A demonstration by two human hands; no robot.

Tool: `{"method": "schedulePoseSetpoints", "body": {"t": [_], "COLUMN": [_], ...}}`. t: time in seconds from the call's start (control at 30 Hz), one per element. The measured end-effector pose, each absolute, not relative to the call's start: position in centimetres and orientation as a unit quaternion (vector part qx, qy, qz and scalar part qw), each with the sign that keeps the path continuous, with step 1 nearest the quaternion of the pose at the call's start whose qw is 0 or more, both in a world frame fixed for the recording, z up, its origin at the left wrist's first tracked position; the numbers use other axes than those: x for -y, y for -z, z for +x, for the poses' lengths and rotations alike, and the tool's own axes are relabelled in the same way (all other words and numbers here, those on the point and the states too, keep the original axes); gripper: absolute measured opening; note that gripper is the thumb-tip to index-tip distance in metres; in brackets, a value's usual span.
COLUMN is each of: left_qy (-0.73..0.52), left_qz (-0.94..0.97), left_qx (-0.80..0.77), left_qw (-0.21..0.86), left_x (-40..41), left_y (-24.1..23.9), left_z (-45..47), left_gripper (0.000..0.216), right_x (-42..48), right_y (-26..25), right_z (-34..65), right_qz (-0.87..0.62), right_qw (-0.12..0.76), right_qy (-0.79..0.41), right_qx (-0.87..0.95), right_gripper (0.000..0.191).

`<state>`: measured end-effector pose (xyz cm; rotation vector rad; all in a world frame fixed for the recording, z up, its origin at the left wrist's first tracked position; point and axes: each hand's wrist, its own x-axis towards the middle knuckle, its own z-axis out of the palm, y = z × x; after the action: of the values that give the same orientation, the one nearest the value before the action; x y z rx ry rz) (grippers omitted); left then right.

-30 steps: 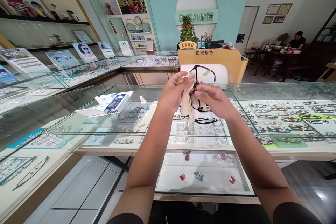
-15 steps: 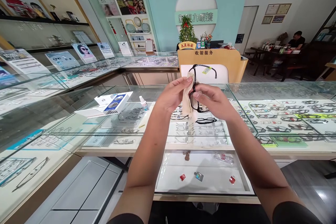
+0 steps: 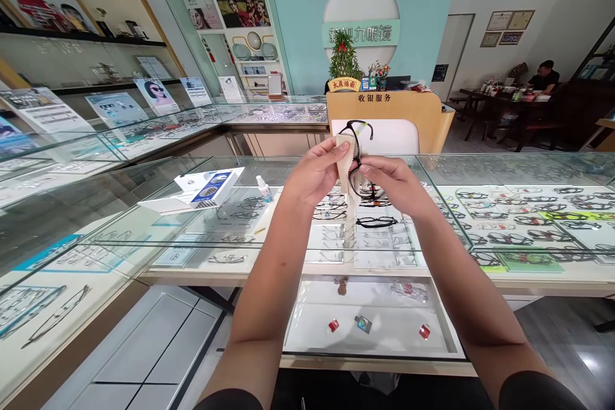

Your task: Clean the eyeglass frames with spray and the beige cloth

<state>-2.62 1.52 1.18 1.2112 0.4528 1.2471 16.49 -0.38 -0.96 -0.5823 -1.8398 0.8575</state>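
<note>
My left hand (image 3: 314,173) pinches a beige, zigzag-edged cleaning cloth (image 3: 344,170) against the upper lens of the glasses. My right hand (image 3: 396,182) grips the black-framed eyeglasses (image 3: 357,152) near the bridge and lower lens. The glasses stand on end above the glass counter, one temple pointing away at the top with a yellow-green tag (image 3: 361,128) on it. Part of the cloth hangs down below my left fingers. The upper lens is largely hidden behind cloth and fingers.
Under my hands is a glass display counter (image 3: 288,253) with rows of spectacles. A white spray bottle (image 3: 264,189) and an open white box (image 3: 206,191) stand to the left. An open white drawer (image 3: 375,346) holds small tags. A person (image 3: 545,79) sits at the far right.
The eyeglasses have turned a little, so the upper temple and its tag now sit further left and look shorter. My hands stay in nearly the same place.
</note>
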Motion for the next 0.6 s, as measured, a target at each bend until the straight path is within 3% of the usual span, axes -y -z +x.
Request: {"method": "schedulePoseSetpoints", "body": {"t": [0.6], "left_qy": [-0.539], "left_qz": [0.559], "left_qx": [-0.190], "left_qw": [0.601], "left_x": [-1.08], "left_y": [-1.20], "left_z": [-2.92], "left_gripper": [0.042], "right_x": [-0.20], "right_y": [1.28], "right_z": [17.10], "right_qz": [-0.230], "right_qw": [0.487], "right_qy": [-0.476], "right_qx": [0.695], "right_gripper": [0.022]}}
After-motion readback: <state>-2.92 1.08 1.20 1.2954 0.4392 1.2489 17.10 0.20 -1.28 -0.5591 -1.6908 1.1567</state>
